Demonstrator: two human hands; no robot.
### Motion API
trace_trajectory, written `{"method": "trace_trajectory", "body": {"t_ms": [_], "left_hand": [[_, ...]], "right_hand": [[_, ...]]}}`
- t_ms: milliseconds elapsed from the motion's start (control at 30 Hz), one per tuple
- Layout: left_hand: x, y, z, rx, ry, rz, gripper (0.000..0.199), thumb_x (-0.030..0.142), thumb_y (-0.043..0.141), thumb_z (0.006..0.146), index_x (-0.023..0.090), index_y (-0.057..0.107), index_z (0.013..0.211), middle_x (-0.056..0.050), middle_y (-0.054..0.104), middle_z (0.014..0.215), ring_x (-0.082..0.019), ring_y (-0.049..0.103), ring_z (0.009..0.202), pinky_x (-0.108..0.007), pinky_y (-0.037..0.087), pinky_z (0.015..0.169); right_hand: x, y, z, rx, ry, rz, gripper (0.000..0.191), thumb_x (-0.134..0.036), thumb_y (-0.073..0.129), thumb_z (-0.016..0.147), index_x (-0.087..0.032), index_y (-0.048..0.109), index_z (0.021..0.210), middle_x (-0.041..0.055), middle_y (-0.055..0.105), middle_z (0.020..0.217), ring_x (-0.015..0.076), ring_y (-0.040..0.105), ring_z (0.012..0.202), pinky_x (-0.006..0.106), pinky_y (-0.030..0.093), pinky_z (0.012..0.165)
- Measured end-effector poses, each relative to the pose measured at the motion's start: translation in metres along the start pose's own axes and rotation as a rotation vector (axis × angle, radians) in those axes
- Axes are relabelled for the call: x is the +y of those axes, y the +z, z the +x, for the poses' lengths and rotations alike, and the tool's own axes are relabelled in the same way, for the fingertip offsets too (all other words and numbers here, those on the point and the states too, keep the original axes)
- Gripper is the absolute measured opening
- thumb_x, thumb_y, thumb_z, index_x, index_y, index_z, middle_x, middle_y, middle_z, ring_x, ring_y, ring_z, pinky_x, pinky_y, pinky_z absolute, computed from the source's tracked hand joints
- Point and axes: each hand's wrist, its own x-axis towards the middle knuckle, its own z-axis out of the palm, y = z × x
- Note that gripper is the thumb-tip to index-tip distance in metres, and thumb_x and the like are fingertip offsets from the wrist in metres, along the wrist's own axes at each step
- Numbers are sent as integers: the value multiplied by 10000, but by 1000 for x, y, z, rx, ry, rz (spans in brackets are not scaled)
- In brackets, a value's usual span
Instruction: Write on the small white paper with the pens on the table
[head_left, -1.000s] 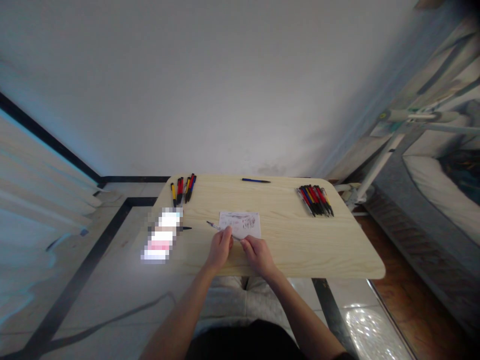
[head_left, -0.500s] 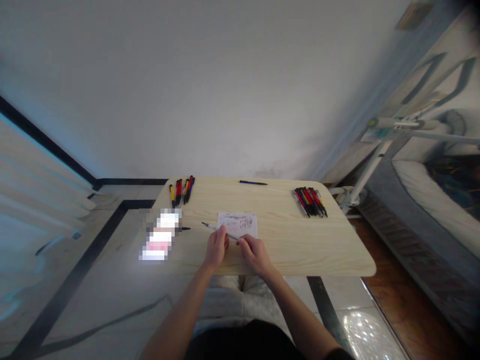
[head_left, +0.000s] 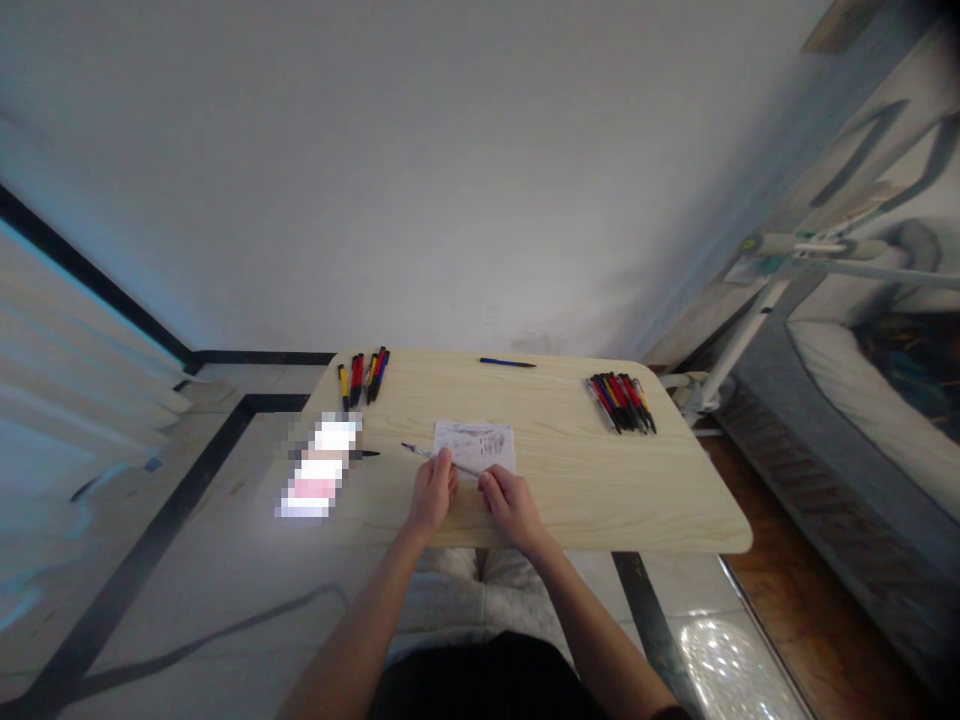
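Note:
Over the near half of the table, both my hands are closed on a slim whitish pen (head_left: 414, 449), its dark thin end pointing left. My left hand (head_left: 433, 493) grips it around the middle, thumb on top. At the pen's right end, the fingers of my right hand (head_left: 513, 506) pinch it; the very end is hidden by them. Under and just beyond the hands lies a small white sheet (head_left: 474, 436) with dark and reddish scribbles, its near edge partly covered.
Several coloured pens (head_left: 364, 378) lie at the table's back left, and a tight row of pens (head_left: 621, 403) at the right. One blue pen (head_left: 508, 363) rests near the back edge. A blurred-out bright object (head_left: 322, 468) covers the left edge, with a dark pen tip (head_left: 367, 454) beside it.
My right hand has shifted very slightly right along the pen's end. The left hand keeps its grip, and the view has tilted a little.

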Motion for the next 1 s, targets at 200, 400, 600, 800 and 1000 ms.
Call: {"method": "trace_trajectory", "body": {"t_ms": [200,400,600,800,1000], "left_hand": [[-2,-1,0,-4,17,18,498,534,338,802,190,272,449,54,260,367,-68,281,344,-219,218,373],[0,0,-1,-5,22,39,499,532,333,807,189,283,449,49,278,368,-70,300,348,-220,228,377],[-2,-1,0,-13,15,4,495,532,352,795,191,279,444,51,275,360,-71,296,343,-217,228,373],[-2,-1,0,-11,40,-4,495,524,361,795,191,292,435,46,287,362,-73,310,344,-223,239,381],[-4,-1,0,-45,66,-6,497,511,353,805,188,313,430,41,299,358,-78,324,345,-225,246,390]], "right_hand": [[2,-1,0,9,6,48,290,-347,365,871,-165,566,768,-19,497,532,113,479,522,205,343,516],[3,-1,0,28,17,69,272,-340,390,856,-159,574,772,-20,487,541,110,460,531,205,340,510],[3,0,1,33,36,82,284,-345,394,849,-153,577,749,-24,474,523,102,449,506,200,335,486],[5,2,1,71,76,187,367,-395,335,872,-156,565,715,-39,443,478,91,427,448,196,328,468],[6,2,0,61,72,174,383,-410,329,874,-158,539,676,-35,439,481,90,425,450,194,329,467]]}}
